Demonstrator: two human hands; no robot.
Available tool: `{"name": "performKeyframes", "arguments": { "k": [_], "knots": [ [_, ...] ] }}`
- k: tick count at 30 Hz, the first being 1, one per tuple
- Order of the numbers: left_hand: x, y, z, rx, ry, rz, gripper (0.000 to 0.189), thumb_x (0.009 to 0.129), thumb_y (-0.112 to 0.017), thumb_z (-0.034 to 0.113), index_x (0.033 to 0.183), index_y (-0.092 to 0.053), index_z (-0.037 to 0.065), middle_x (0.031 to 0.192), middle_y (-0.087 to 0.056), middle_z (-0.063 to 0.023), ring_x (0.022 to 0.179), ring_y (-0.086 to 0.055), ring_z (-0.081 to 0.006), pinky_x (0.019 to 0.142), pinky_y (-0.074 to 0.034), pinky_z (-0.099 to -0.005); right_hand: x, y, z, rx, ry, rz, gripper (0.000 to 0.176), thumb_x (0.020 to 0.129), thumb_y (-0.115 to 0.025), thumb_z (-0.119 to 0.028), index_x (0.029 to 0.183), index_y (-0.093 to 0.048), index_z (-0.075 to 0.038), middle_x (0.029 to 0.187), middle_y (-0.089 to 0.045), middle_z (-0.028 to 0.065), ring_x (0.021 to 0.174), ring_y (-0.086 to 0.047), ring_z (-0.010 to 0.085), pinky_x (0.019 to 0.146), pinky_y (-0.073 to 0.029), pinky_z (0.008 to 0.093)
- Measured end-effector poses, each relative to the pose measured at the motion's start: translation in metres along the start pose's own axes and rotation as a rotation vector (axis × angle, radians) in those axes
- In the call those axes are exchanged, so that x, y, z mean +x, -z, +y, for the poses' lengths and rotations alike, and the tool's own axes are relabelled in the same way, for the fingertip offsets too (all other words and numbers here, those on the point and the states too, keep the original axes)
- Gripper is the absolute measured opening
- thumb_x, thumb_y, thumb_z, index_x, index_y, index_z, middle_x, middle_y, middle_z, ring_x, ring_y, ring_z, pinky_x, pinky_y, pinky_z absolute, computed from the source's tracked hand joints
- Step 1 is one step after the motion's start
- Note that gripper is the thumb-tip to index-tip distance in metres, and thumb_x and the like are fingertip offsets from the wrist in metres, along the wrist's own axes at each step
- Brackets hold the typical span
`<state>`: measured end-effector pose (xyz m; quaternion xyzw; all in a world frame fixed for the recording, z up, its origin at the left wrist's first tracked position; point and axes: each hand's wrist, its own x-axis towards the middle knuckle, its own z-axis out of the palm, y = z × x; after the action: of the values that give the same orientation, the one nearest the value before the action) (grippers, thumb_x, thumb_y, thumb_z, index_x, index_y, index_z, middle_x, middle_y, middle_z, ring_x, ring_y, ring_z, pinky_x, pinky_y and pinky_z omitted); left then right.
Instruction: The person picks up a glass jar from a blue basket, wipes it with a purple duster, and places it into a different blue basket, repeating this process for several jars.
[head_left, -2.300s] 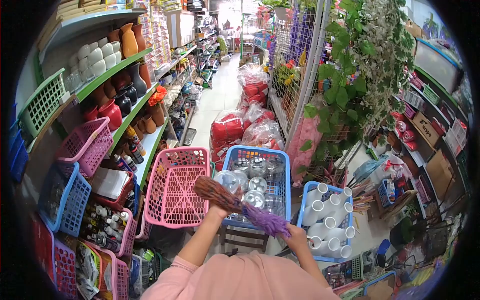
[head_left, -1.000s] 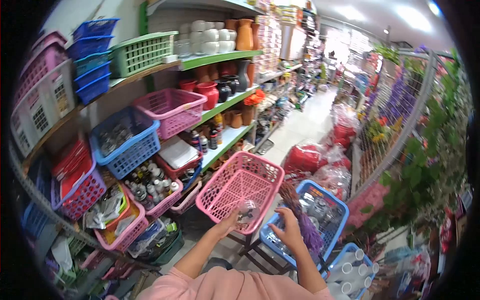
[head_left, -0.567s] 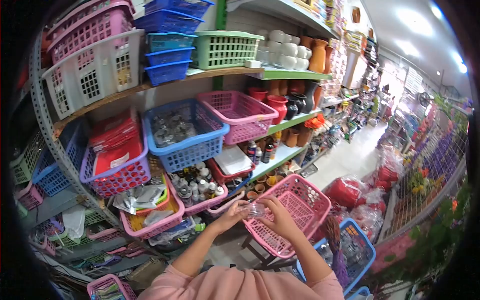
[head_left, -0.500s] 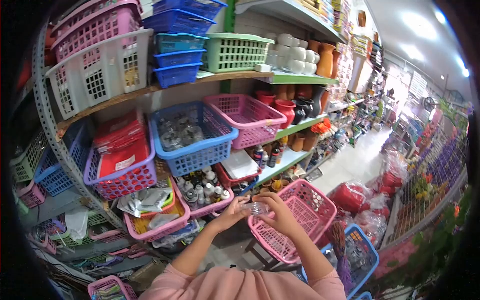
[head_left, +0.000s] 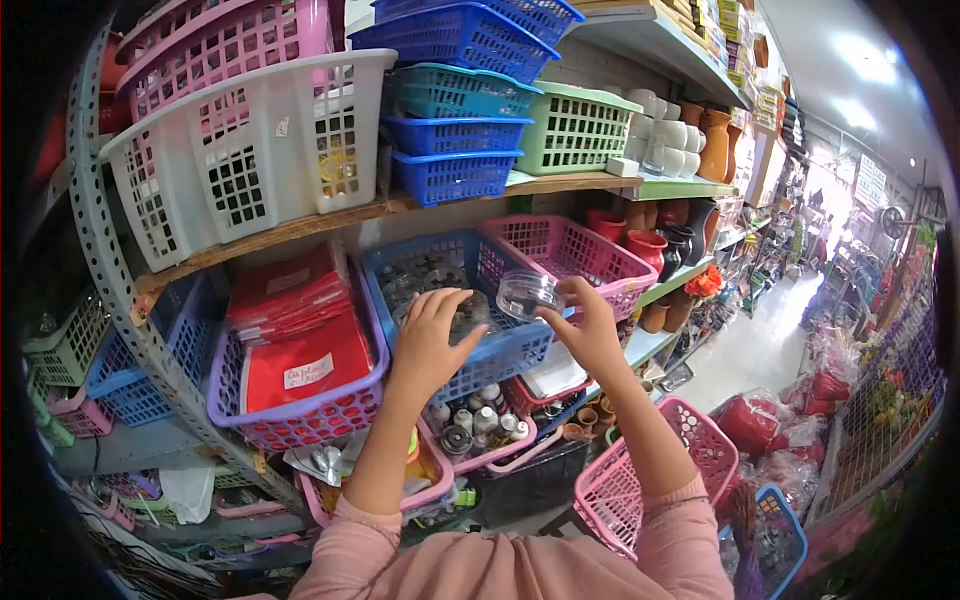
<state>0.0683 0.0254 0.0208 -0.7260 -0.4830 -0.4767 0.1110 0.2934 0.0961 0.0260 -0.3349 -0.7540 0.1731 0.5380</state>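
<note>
From where I stand, the right hand (head_left: 588, 325) grips one clear round container (head_left: 528, 294), smooth and shiny like thin plastic or glass (I can't tell which), pinched at its side between thumb and fingers. It is held up in the air over the right part of the blue basket (head_left: 515, 352) on the shelf. The left hand (head_left: 430, 340) is open and holds nothing that I can see, its fingers spread and slightly bent over the same basket's left part. I can't tell whether its fingertips touch the clear pieces (head_left: 425, 280) heaped inside, rounded and glossy, too jumbled to count.

To the left sits one purple basket (head_left: 310, 428) with round holes, filled with flat, glossy red packets (head_left: 290, 300), one bearing a pale handwritten label. Behind and to the right is one pink basket (head_left: 575, 255) of slotted plastic, beside two rounded red vases (head_left: 645, 247). On the board above stand one big whitish basket (head_left: 250, 150), a stack of at least five trays (head_left: 455, 175) (all blue but one, which is teal) and one light green basket (head_left: 575, 130) with square openings.

Below, small bottles (head_left: 485, 420) with pale caps crowd a pink tub (head_left: 490, 460). Lower right, one deep pink crate (head_left: 655, 470) stands near a second blue crate (head_left: 785, 510), with a fluffy purple bundle (head_left: 748, 570) at its side.
</note>
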Motion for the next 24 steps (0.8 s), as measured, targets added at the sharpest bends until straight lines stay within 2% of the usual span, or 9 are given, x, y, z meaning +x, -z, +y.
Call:
{"name": "performKeyframes", "arguments": {
  "k": [2,4,6,7,12,16,19,21,24],
  "knots": [
    [0.009,-0.014,-0.024,0.166,-0.016,0.025,0.041,0.081,-0.068,0.026,0.115,-0.058,0.007,0.117,-0.058,-0.0127,0.112,-0.052,-0.0331,0.100,-0.038,-0.0425,0.019,-0.019,0.012,-0.182,0.088,-0.002,0.039,0.077,-0.075,-0.025,0.101,-0.056,-0.001,0.096,-0.062,0.0159,0.087,-0.062,0.0310,0.074,-0.049,0.0384],
    [0.005,-0.021,-0.034,0.086,0.101,-0.050,0.041,0.083,-0.066,0.031,0.116,-0.060,0.006,0.118,-0.059,-0.0121,0.114,-0.052,-0.0313,0.101,-0.038,-0.0403,0.030,-0.035,0.024,-0.254,0.134,0.013,0.040,0.077,-0.074,-0.028,0.101,-0.055,-0.002,0.095,-0.062,0.0170,0.087,-0.062,0.0363,0.073,-0.048,0.0417],
    [0.002,-0.024,-0.037,0.101,0.236,-0.210,0.044,0.085,-0.063,0.035,0.118,-0.059,0.006,0.119,-0.059,-0.0122,0.115,-0.052,-0.0312,0.101,-0.038,-0.0403,0.035,-0.051,0.039,-0.339,-0.007,-0.047,0.042,0.078,-0.073,-0.032,0.101,-0.053,-0.002,0.092,-0.063,0.0171,0.087,-0.062,0.0375,0.072,-0.048,0.0427],
    [0.002,-0.024,-0.037,0.141,0.200,-0.206,0.047,0.086,-0.061,0.038,0.118,-0.059,0.005,0.120,-0.059,-0.0125,0.115,-0.051,-0.0315,0.100,-0.039,-0.0403,0.038,-0.056,0.041,-0.410,-0.094,-0.095,0.047,0.077,-0.072,-0.037,0.101,-0.052,-0.001,0.093,-0.064,0.0192,0.088,-0.062,0.0384,0.073,-0.048,0.0440],
    [0.001,-0.028,-0.040,0.115,0.244,-0.254,0.047,0.086,-0.060,0.039,0.119,-0.059,0.005,0.120,-0.059,-0.0130,0.114,-0.053,-0.0324,0.099,-0.040,-0.0408,0.070,-0.073,0.065,-0.620,-0.149,-0.138,0.057,0.072,-0.074,-0.040,0.104,-0.058,0.005,0.093,-0.065,0.0251,0.089,-0.064,0.0383,0.076,-0.051,0.0452],
    [0.003,-0.024,-0.038,0.089,0.287,-0.275,0.046,0.087,-0.058,0.040,0.119,-0.059,0.007,0.118,-0.060,-0.0153,0.111,-0.055,-0.0343,0.097,-0.042,-0.0413,0.106,-0.098,0.093,-0.799,-0.109,-0.351,0.048,0.072,-0.071,-0.042,0.089,-0.069,0.003,0.083,-0.068,0.0227,0.077,-0.067,0.0377,0.071,-0.053,0.0435],
    [0.000,-0.025,-0.042,0.001,0.289,-0.242,0.045,0.087,-0.059,0.040,0.118,-0.059,0.007,0.114,-0.062,-0.0164,0.107,-0.058,-0.0351,0.093,-0.045,-0.0412,0.129,-0.128,0.105,-0.888,-0.246,-0.540,0.045,0.065,-0.076,-0.036,0.093,-0.071,-0.001,0.095,-0.069,0.0197,0.090,-0.067,0.0356,0.079,-0.054,0.0414],
    [0.000,-0.022,-0.041,0.000,0.300,-0.246,0.045,0.087,-0.059,0.040,0.117,-0.059,0.007,0.114,-0.062,-0.0163,0.106,-0.058,-0.0349,0.093,-0.045,-0.0412,0.152,-0.144,0.117,-0.857,-0.350,-0.848,0.052,0.064,-0.074,-0.038,0.103,-0.070,-0.004,0.106,-0.067,0.0183,0.101,-0.064,0.0320,0.085,-0.052,0.0390],
    [0.000,-0.021,-0.040,-0.007,0.319,-0.236,0.043,0.087,-0.060,0.039,0.116,-0.060,0.007,0.112,-0.063,-0.0157,0.105,-0.059,-0.0345,0.091,-0.046,-0.0411,0.171,-0.165,0.167,-0.808,-0.215,-0.674,0.051,0.067,-0.072,-0.039,0.104,-0.069,-0.003,0.099,-0.068,0.0179,0.093,-0.066,0.0301,0.080,-0.053,0.0405]
  ]
}}
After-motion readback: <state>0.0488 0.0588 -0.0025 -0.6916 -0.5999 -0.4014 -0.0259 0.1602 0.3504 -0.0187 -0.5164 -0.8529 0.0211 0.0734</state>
